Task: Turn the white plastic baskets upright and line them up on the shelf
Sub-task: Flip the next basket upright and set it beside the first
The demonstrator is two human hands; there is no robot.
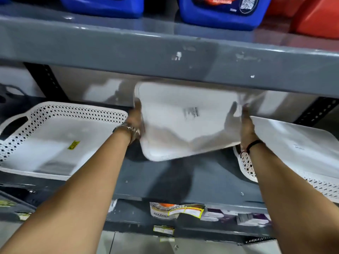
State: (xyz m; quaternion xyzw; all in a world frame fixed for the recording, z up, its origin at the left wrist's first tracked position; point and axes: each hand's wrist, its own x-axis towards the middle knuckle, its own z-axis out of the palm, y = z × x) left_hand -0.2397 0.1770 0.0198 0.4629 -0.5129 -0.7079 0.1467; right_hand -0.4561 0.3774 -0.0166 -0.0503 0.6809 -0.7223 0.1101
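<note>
Both my hands hold a white plastic basket [179, 121] above the grey shelf [201, 182], tilted so its flat bottom with a small label faces me. My left hand [136, 121] grips its left side and my right hand [245, 125] grips its right side. The held basket is blurred. A second white basket [55, 136] stands upright at the left, its perforated walls and a yellow sticker inside showing. A third white basket [297, 143] lies upside down at the right, bottom up, partly behind my right forearm.
The upper grey shelf edge [165, 52] hangs just above the held basket, with blue bins [220, 13] and a red container [317, 17] on it. Black perforated uprights [45, 79] stand at the back. Packaged goods [176, 209] lie on the shelf below.
</note>
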